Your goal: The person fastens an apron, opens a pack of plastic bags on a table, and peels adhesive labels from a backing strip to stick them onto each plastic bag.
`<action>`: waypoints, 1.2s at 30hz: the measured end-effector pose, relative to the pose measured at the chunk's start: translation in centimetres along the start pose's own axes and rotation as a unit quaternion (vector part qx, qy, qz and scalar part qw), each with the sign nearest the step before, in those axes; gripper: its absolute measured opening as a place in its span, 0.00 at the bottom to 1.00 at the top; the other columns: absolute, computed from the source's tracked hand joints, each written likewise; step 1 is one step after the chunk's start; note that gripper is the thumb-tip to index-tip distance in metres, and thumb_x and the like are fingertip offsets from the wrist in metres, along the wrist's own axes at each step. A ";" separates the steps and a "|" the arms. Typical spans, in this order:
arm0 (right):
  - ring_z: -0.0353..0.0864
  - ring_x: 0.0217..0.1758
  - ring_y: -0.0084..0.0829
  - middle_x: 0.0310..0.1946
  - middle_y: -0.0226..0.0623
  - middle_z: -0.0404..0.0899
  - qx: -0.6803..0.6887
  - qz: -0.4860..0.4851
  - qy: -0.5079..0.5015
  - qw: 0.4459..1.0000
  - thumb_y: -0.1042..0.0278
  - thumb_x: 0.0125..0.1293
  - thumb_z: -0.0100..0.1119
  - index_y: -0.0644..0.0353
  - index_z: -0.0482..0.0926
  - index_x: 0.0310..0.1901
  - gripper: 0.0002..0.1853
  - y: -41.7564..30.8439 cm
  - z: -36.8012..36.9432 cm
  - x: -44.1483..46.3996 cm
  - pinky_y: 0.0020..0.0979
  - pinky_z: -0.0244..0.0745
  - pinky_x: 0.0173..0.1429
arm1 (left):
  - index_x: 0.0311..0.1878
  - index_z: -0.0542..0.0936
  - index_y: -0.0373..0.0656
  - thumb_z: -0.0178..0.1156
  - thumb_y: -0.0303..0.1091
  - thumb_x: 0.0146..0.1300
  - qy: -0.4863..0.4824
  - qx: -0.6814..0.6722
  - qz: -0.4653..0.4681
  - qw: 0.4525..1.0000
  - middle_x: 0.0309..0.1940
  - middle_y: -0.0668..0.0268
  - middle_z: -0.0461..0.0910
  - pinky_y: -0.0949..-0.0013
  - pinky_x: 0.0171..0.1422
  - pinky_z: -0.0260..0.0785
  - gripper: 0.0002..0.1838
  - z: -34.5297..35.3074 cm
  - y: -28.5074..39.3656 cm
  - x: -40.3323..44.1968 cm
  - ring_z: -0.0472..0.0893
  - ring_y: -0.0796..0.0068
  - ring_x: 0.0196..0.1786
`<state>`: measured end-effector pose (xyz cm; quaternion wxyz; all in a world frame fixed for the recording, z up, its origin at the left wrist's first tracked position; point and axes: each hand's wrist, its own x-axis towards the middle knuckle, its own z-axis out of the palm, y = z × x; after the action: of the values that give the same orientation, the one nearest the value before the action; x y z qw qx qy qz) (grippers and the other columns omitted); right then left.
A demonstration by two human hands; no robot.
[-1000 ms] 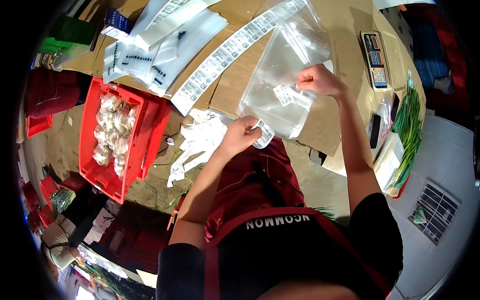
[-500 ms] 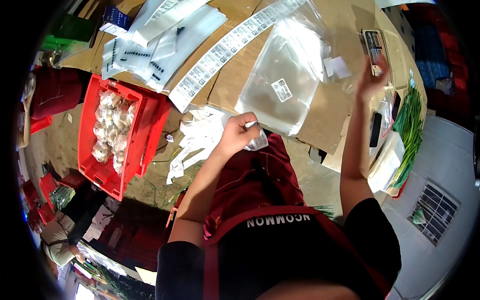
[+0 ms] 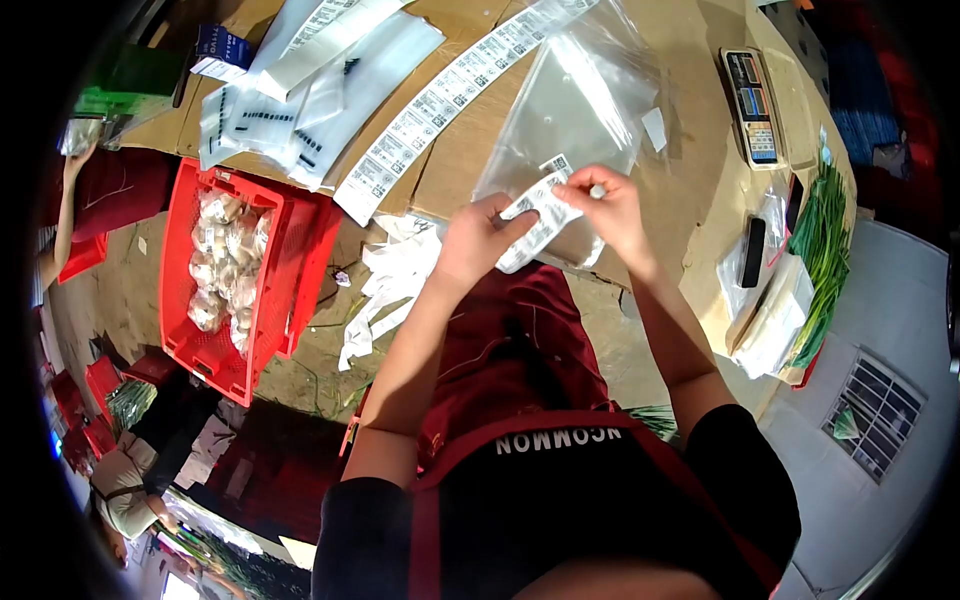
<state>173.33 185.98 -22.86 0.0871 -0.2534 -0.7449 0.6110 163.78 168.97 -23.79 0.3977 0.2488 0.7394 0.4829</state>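
Between my hands, over the table's near edge, is a short label strip [image 3: 538, 222]. My left hand [image 3: 478, 240] pinches its left side. The fingers of my right hand [image 3: 612, 208] are closed on its upper right end. Beneath and beyond them lies a stack of clear plastic bags [image 3: 570, 110], with a small white paper piece [image 3: 654, 129] at its right. A long strip of printed labels [image 3: 430, 112] runs diagonally to the left of the bags. White backing scraps [image 3: 395, 275] hang below the table edge, left of my left hand.
A red crate [image 3: 250, 290] with bagged produce [image 3: 225, 262] stands at the left. Printed plastic bags [image 3: 320, 110] and a blue box [image 3: 222, 52] lie at upper left. A scale [image 3: 750, 108], a black phone-like object [image 3: 753, 252] and green stalks [image 3: 822, 260] are at the right. A co-worker's arm [image 3: 66, 205] shows far left.
My right hand went out to the right, leaving white paper beside the bags, then came back to the strip in my left hand. More of that strip now shows. The co-worker's arm at far left has moved.
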 end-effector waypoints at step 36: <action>0.68 0.53 0.30 0.46 0.37 0.74 -0.136 -0.239 0.240 0.931 0.73 0.55 0.59 0.58 0.74 0.43 0.13 1.3 -8.1 1.7 0.32 0.65 0.53 | 0.36 0.76 0.34 0.55 0.23 0.58 -0.003 -0.118 0.043 0.992 0.25 0.74 0.73 0.82 0.25 0.58 0.04 -0.5 -3.7 -2.2 0.65 0.91 0.24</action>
<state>175.75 193.94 -22.45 0.3712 -0.2162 -0.8161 0.3865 164.64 165.52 -26.28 0.4050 0.2331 0.6649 0.5827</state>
